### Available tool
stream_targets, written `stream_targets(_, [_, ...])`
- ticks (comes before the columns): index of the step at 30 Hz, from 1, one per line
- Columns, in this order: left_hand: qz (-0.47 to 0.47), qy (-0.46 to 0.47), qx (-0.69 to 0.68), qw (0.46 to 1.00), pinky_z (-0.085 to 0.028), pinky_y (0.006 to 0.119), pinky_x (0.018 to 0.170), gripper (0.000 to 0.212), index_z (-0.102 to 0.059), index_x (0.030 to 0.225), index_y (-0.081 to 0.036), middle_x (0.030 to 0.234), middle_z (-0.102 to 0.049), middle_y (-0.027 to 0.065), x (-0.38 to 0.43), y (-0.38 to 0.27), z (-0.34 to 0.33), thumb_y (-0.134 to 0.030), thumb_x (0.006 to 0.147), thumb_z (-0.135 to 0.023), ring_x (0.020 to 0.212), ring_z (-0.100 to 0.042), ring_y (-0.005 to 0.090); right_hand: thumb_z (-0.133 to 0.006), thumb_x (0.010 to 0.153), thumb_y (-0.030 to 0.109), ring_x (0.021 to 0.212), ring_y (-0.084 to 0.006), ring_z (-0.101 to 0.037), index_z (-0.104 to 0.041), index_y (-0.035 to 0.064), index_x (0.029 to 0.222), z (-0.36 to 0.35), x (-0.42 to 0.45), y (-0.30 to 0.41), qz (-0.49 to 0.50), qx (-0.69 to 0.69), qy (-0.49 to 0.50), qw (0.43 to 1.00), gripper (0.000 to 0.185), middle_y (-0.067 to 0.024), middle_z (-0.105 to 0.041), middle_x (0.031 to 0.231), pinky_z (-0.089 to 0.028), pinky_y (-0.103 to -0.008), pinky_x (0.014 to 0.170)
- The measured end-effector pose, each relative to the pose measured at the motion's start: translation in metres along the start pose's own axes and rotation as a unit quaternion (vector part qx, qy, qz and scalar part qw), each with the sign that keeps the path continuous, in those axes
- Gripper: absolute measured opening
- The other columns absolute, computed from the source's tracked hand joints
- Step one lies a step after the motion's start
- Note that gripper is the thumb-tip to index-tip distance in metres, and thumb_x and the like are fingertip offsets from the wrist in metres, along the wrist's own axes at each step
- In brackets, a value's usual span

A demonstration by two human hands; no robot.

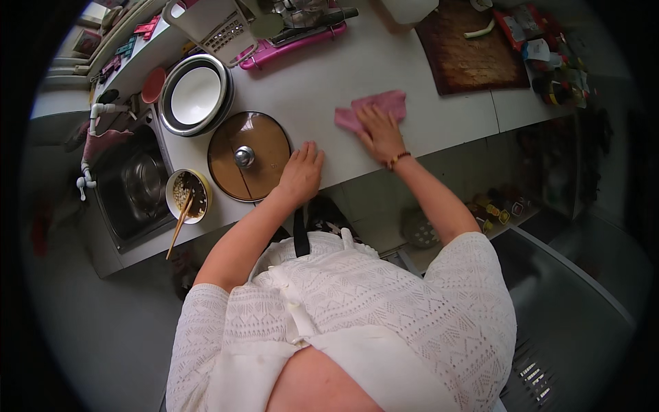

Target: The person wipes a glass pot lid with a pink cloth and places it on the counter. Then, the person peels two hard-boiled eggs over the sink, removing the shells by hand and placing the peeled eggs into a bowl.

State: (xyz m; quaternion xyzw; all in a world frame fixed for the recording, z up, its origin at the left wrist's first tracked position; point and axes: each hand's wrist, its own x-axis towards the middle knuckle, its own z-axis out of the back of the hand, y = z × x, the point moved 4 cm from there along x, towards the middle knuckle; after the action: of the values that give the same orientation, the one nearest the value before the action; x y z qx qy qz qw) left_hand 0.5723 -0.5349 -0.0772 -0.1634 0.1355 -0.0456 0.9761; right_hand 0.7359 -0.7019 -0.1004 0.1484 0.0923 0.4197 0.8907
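Observation:
My right hand (381, 131) lies spread on a pink cloth (388, 102), pressing it flat against the white countertop (319, 103). A beaded bracelet circles that wrist. With its palm down, my left hand (302, 172) rests at the counter's front edge, holding nothing, beside a round glass lid (267, 139) with a metal knob. Left of the lid, a bowl of dark sauce with chopped pieces (201, 177) has wooden chopsticks (179, 232) leaning out over its rim. Behind the lid stand stacked basins (163, 98) with a white bowl (195, 95) inside.
A metal sink (110, 216) with a white tap (95, 110) is at the left. A pink rack (298, 49) and a white plastic basket (221, 38) stand at the back. At right, a wooden cutting board (463, 67) bears a pale green vegetable piece (480, 32), near packets (527, 23) and bottles.

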Motion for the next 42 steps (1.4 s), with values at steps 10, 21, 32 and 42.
stream_targets(10, [-0.029, -0.006, 0.054, 0.998, -0.034, 0.049, 0.103, 0.049, -0.046, 0.125, 0.004, 0.134, -0.042, 0.0278, 0.007, -0.003, 0.006, -0.012, 0.079, -0.054, 0.128, -0.039, 0.0383, -0.043, 0.093, 0.042, 0.139, -0.0291, -0.024, -0.037, 0.0265, 0.142, 0.033, 0.108, -0.106, -0.231, -0.023, -0.115, 0.966, 0.052, -0.0091, -0.03, 0.15, -0.013, -0.055, 0.112])
stream_targets(21, [0.003, -0.011, 0.026, 1.0, -0.032, 0.05, 0.106, 0.053, -0.048, 0.129, -0.003, 0.139, -0.04, 0.0238, 0.001, 0.0, 0.004, -0.016, 0.078, -0.059, 0.132, -0.037, 0.0353, -0.057, 0.089, 0.03, 0.134, -0.0282, -0.034, -0.047, 0.0278, 0.135, 0.004, -0.057, 0.003, -0.029, -0.028, -0.075, 0.996, 0.047, -0.0062, -0.039, 0.145, -0.02, -0.0537, 0.109])
stream_targets(32, [0.002, -0.032, -0.335, 0.942, -0.039, 0.042, 0.102, 0.047, -0.05, 0.129, -0.005, 0.136, -0.046, 0.0196, -0.106, -0.028, 0.093, -0.02, 0.086, -0.06, 0.122, -0.047, 0.0345, -0.059, 0.084, 0.007, 0.097, -0.0244, -0.057, -0.062, 0.0099, 0.115, -0.028, -0.083, 0.035, -0.128, 0.184, -0.185, 0.957, 0.031, -0.0084, -0.06, 0.108, -0.044, -0.0385, 0.086])
stream_targets(42, [-0.014, -0.092, -0.636, 0.766, -0.047, 0.031, 0.092, 0.036, -0.057, 0.124, -0.003, 0.115, -0.064, 0.0095, -0.312, 0.053, 0.174, -0.012, 0.089, -0.058, 0.105, -0.061, 0.016, -0.056, 0.091, 0.01, 0.081, -0.0126, -0.061, -0.057, 0.004, 0.122, 0.053, 0.024, 0.213, -0.09, 0.404, -0.209, 0.886, 0.032, -0.0062, -0.06, 0.11, -0.049, -0.0265, 0.074])
